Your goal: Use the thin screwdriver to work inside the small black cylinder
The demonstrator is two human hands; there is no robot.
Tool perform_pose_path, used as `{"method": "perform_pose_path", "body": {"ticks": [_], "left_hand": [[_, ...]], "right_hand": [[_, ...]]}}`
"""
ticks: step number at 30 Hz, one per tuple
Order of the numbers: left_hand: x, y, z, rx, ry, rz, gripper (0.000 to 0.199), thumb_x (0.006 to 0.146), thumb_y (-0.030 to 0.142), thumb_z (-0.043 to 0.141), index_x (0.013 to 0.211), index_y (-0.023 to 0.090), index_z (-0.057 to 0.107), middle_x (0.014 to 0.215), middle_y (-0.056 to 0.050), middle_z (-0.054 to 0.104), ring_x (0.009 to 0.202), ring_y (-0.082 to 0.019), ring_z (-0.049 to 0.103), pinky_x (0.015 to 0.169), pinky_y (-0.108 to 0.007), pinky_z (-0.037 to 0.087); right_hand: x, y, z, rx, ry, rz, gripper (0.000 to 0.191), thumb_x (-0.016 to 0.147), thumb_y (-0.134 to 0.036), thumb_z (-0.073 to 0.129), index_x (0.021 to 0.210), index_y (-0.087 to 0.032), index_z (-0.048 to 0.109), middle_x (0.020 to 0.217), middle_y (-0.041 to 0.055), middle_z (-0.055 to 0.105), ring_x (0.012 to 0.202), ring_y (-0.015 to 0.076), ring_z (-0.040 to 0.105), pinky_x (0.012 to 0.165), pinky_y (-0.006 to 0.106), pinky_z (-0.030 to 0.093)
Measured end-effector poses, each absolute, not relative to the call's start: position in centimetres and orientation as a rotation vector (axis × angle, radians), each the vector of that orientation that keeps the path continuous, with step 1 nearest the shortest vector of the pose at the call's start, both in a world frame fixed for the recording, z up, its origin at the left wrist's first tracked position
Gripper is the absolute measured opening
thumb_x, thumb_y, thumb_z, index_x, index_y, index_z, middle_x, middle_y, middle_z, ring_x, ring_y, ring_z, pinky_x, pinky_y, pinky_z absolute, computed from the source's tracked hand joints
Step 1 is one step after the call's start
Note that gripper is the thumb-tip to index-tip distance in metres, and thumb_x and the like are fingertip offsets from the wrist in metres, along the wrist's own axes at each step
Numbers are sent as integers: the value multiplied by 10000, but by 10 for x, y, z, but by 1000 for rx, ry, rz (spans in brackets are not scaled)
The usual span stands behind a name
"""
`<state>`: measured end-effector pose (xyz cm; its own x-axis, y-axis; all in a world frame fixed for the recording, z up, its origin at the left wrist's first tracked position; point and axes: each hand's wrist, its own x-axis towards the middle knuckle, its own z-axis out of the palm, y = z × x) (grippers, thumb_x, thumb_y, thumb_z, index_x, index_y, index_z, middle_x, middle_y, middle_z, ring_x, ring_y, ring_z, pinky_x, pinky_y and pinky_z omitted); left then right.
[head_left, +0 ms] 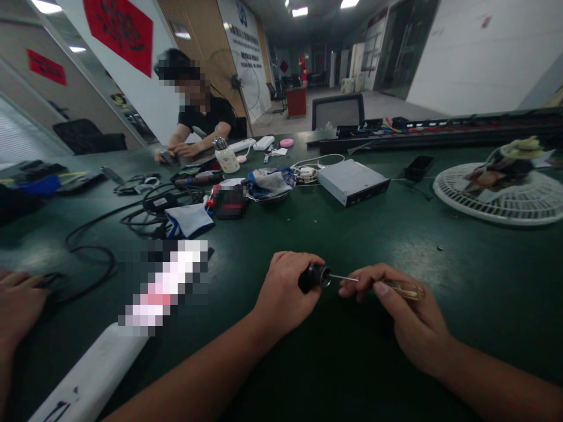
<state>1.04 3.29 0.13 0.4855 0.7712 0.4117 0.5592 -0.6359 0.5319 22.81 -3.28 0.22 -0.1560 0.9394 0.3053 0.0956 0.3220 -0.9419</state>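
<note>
At the near middle of the dark green bench (396, 234), the left hand (284, 290) closed firmly around a small black cylindrical part (311, 278). The right hand (407, 316) gripped an amber-handled screwdriver (402, 288), its thin steel shaft (343, 278) reaching the part's silver-rimmed end.

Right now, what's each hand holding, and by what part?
Right hand grips a screwdriver by its amber handle; left hand holds a black cylinder at the shaft tip.
</note>
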Motion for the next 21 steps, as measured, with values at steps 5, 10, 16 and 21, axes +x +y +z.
{"method": "perform_pose_path", "body": {"ticks": [5, 10, 16, 21], "left_hand": [[11, 32, 3, 2408, 1127, 885, 313, 771, 104, 719, 1042, 248, 656, 1001, 10, 749, 955, -226, 671, 939, -442, 426], [11, 32, 2, 2428, 1088, 880, 321, 781, 113, 709, 1067, 244, 650, 1020, -4, 748, 960, -228, 675, 943, -447, 427], [11, 31, 1, 2436, 1084, 893, 304, 765, 100, 704, 1027, 245, 655, 985, 5, 752, 932, -223, 682, 933, -440, 429], [11, 31, 2, 2408, 1133, 933, 319, 758, 101, 719, 1035, 243, 649, 983, 8, 752, 934, -222, 678, 924, -433, 430]], "right_hand": [[227, -32, 2, -1002, -1579, 1027, 261, 1060, -331, 456, 993, -240, 691, 928, 42, 731, 902, 209, 686, 801, 355, 503], [227, -31, 2, -953, -1548, 1010, 243, 1061, -306, 441, 1020, -257, 675, 1004, 42, 735, 1004, 224, 676, 864, 376, 497], [228, -28, 3, -983, -1611, 1081, 285, 1054, -325, 442, 935, -240, 687, 891, 34, 730, 920, 223, 682, 835, 380, 489], [227, -28, 3, -1010, -1530, 1097, 265, 1059, -347, 449, 1012, -245, 689, 999, 46, 745, 981, 224, 683, 842, 373, 496]]}}
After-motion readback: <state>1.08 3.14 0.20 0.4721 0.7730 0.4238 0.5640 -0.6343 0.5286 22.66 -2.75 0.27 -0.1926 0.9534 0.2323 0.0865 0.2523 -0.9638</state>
